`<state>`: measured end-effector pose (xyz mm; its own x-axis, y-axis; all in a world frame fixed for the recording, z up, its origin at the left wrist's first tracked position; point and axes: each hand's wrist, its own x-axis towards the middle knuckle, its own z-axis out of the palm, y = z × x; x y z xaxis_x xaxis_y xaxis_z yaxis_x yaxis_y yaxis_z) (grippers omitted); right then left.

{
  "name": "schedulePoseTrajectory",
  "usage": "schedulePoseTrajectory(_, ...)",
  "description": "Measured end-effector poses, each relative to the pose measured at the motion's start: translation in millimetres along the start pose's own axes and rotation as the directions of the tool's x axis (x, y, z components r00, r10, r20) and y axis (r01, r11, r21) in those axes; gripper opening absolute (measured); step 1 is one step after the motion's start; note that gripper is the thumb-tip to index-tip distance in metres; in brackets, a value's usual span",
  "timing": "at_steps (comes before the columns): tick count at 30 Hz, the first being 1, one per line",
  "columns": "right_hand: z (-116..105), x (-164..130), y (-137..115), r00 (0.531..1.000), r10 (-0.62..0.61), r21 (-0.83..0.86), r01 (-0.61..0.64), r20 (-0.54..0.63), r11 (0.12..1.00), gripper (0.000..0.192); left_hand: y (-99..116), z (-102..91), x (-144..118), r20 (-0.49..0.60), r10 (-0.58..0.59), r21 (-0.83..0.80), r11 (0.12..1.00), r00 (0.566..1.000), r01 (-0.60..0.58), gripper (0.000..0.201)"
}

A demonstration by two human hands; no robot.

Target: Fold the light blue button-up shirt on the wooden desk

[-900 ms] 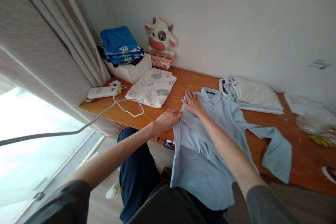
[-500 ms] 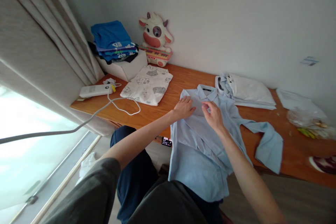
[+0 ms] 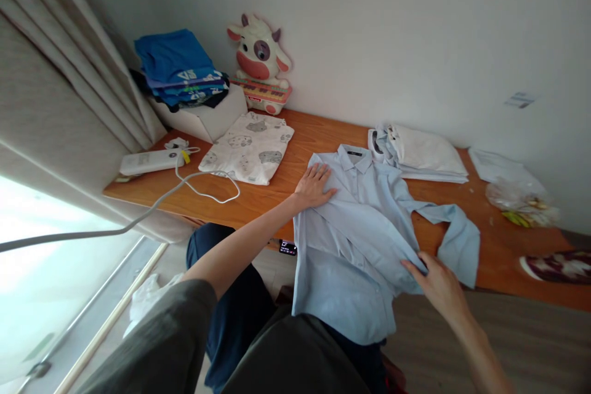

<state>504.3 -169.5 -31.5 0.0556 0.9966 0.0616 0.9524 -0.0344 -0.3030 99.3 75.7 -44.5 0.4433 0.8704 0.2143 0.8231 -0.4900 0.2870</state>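
A light blue button-up shirt [image 3: 341, 283] lies front up, its collar on the table and its lower part hanging over the front edge onto my lap. My left hand [image 3: 314, 186] rests flat with spread fingers on the shirt's left shoulder. At the right, my right hand [image 3: 431, 277] pinches the cuff end of one sleeve, which is laid slantwise across the shirt's front. The other sleeve [image 3: 462, 240] stretches out to the right over the table.
On the wooden table [image 3: 323, 129] lie a folded patterned cloth [image 3: 252, 148], a white power bank [image 3: 150, 161] with a cable, and folded white clothes [image 3: 429, 151]. Behind stand a cow toy [image 3: 258, 64] and a blue clothes stack [image 3: 178, 64] on a box. A shoe [image 3: 558, 266] sits far right.
My right hand has moved right and toward me, and the sleeve now lies diagonally across the shirt's front. My left hand stays at the shoulder. The view has shifted slightly right.
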Motion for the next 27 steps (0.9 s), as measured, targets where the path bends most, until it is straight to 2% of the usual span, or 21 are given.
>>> schedulePoseTrajectory(3, -18.6, -3.8, 1.7, 0.996, 0.016, 0.221, -0.035, 0.087, 0.975, 0.051, 0.2, 0.4, -1.7, -0.025, -0.037, 0.011, 0.999, 0.999, 0.037, 0.097)
schedulePoseTrajectory(5, -40.1, -3.7, 0.9, 0.987, 0.045, 0.4, -0.105, 0.157, 0.91, 0.051, 0.2, 1.0, -1.9, -0.021, -0.044, 0.018, 0.999, 0.999, 0.044, 0.098)
schedulePoseTrajectory(7, -60.8, -5.5, -4.4, 0.96, 0.074, 0.505, -0.206, 0.269, 0.838, 0.052, 0.0, 1.0, -1.5, -0.01, -0.045, 0.016, 0.999, 0.999, 0.045, 0.098)
schedulePoseTrajectory(10, -76.8, -15.2, -17.7, 0.858, 0.086, 0.505, -0.376, 0.507, 0.777, 0.056, -0.7, -0.2, -1.3, -0.003, -0.046, -0.005, 0.999, 0.999, 0.046, 0.098)
schedulePoseTrajectory(12, -75.7, -25.4, -23.1, 0.801, 0.1, 0.487, -0.452, 0.59, 0.748, 0.058, -1.0, -1.3, -1.8, -0.018, -0.046, -0.021, 0.999, 0.999, 0.045, 0.096)
schedulePoseTrajectory(17, -69.6, -42.8, -12.2, 0.846, 0.313, 0.627, -0.531, 0.432, 0.57, 0.054, -2.4, -3.7, -3.0, -0.021, -0.039, -0.014, 0.999, 0.999, 0.038, 0.096)
schedulePoseTrajectory(19, -81.4, -44.3, -8.0, 0.852, 0.301, 0.662, -0.522, 0.428, 0.538, 0.053, -3.5, -4.2, -3.2, -0.021, -0.038, -0.001, 0.999, 0.999, 0.038, 0.096)
schedulePoseTrajectory(21, -101.5, -47.7, -11.8, 0.862, 0.281, 0.666, -0.505, 0.422, 0.549, 0.051, -4.5, -3.8, -3.2, -0.039, -0.038, 0.007, 0.999, 0.999, 0.038, 0.094)
schedulePoseTrajectory(24, -121.4, -61.7, -46.3, 0.909, 0.273, 0.649, -0.415, 0.313, 0.637, 0.053, -4.5, -2.2, -2.7, -0.059, -0.034, 0.021, 0.999, 0.998, 0.035, 0.089)
schedulePoseTrajectory(26, -107.3, -74.2, -94.8, 0.962, 0.135, 0.608, -0.254, 0.235, 0.752, 0.053, -3.6, -2.0, -1.7, -0.061, -0.026, 0.027, 0.999, 0.998, 0.028, 0.084)
schedulePoseTrajectory(27, -89.9, -79.9, -125.9, 0.975, -0.015, 0.59, -0.123, 0.224, 0.798, 0.049, -3.2, -2.6, -1.2, -0.061, -0.023, 0.025, 0.999, 0.998, 0.024, 0.082)
